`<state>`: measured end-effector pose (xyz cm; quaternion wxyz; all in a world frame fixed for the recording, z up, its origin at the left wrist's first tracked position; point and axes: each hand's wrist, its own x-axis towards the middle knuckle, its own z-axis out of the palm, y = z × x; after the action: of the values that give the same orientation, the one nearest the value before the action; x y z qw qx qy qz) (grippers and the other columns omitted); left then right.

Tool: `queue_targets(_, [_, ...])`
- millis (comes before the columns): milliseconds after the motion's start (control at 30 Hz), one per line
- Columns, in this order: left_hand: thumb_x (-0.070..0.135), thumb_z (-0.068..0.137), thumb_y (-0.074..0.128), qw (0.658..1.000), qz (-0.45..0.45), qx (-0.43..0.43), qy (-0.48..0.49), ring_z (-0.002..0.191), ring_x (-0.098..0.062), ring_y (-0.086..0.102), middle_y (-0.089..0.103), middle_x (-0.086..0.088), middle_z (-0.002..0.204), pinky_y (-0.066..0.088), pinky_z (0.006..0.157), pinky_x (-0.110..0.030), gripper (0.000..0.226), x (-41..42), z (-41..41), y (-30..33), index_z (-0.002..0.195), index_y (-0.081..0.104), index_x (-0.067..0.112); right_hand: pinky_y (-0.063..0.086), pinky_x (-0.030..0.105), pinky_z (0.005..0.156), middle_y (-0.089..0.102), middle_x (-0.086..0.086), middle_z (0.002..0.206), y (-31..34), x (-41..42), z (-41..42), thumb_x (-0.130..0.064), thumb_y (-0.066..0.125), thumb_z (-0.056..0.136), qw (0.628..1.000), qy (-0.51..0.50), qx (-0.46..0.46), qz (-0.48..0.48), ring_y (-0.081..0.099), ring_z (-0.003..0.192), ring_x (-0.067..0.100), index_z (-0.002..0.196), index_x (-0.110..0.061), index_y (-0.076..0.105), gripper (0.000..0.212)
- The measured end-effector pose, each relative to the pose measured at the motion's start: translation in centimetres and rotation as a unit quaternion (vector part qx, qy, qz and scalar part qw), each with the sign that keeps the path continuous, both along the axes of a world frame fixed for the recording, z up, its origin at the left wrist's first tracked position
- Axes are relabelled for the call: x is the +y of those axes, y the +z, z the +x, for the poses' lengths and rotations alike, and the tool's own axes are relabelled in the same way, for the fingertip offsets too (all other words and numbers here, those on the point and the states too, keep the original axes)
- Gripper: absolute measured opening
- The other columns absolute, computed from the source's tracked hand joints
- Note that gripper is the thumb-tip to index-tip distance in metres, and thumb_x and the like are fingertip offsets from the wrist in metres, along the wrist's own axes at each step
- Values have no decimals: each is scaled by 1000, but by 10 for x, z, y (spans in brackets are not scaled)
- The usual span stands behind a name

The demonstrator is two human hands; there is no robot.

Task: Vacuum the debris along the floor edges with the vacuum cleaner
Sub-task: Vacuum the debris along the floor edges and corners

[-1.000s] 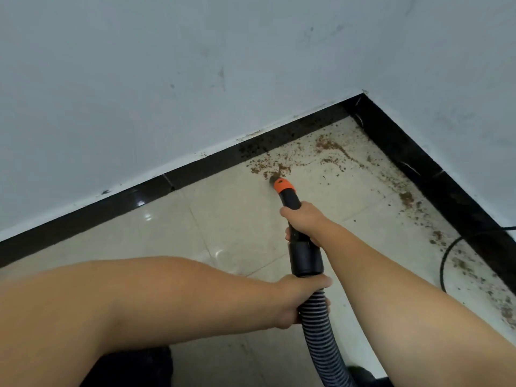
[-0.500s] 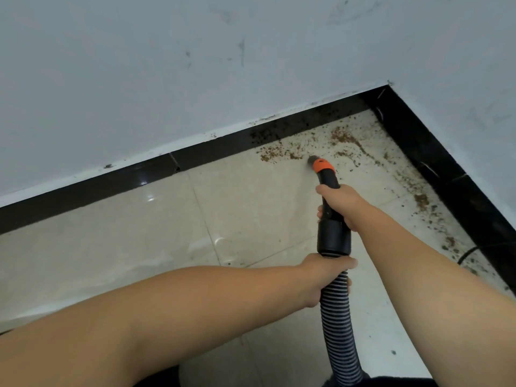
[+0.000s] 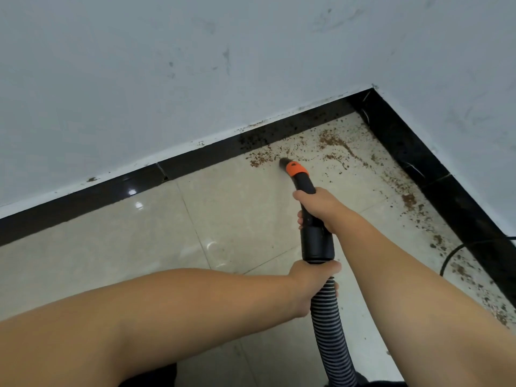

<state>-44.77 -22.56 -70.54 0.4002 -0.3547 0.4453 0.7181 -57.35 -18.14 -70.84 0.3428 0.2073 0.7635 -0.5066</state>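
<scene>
A black vacuum nozzle with an orange collar (image 3: 296, 169) points at the floor close to the black skirting. Its tip touches a patch of brown debris (image 3: 261, 158) by the back wall. My right hand (image 3: 321, 208) grips the black tube above the collar. My left hand (image 3: 312, 283) grips the top of the ribbed grey hose (image 3: 331, 336), just below the wide black cuff (image 3: 317, 245). More brown debris (image 3: 335, 143) lies scattered toward the corner and along the right-hand skirting (image 3: 409, 199).
Beige glossy floor tiles (image 3: 139, 241) meet black skirting (image 3: 83, 199) under grey-white walls, which form a corner at the upper right. A black cable (image 3: 458, 251) curves over the floor at the right edge. A dark shape lies at the bottom edge.
The nozzle tip has swept right and then back left along the back wall's debris. Both hands keep the same hold on tube and hose.
</scene>
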Motion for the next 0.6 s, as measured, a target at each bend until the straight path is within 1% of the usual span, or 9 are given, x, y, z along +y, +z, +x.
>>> queue_targets(67, [15,87,66,999,22,-2,-29,57,-17,57,60,-8,72,51,56,-27,19,-1,-12,0,98,53,7,52,35,55,55,13,63,-2,8,-9,-19,56,94,999,-24,14,17,55,47,23,106,-7,45,21])
queue_targets(167, [18,88,66,998,33,6,-58,55,-16,56,58,-7,71,50,49,-23,19,2,-26,0,97,53,8,51,33,52,54,12,62,-4,20,-21,-18,55,94,997,-61,27,29,54,43,22,104,-6,45,19])
queue_targets(233, [17,88,67,998,36,4,-47,55,-16,55,58,-7,70,50,53,-25,18,6,-32,0,94,53,8,51,31,49,53,13,64,-3,25,-28,-17,55,94,997,-68,25,27,54,43,22,104,-6,45,19])
queue_targets(300, [15,87,68,999,42,-4,-17,56,-17,54,57,-7,70,49,58,-27,17,11,-32,0,91,53,8,52,32,51,54,13,65,-2,25,-31,-18,56,94,998,-51,17,22,54,45,22,106,-6,46,20])
queue_targets(367, [15,86,68,999,39,-13,2,57,-17,54,57,-7,70,50,58,-27,18,14,-29,0,93,53,8,53,33,53,55,13,65,0,21,-31,-19,57,93,1000,-20,9,17,55,46,22,105,-6,47,20])
queue_targets(533, [15,85,66,999,15,-18,32,55,-16,55,58,-6,69,49,55,-25,15,14,-15,1,90,53,9,52,28,45,55,13,63,3,5,-19,-18,56,93,1000,28,-10,-3,54,41,19,98,-9,47,14])
queue_targets(600, [17,85,65,999,7,-15,42,54,-15,56,59,-5,68,50,54,-24,15,13,-7,0,89,54,9,52,28,45,56,12,63,4,0,-15,-20,56,93,999,49,-16,-4,55,41,18,97,-11,48,13])
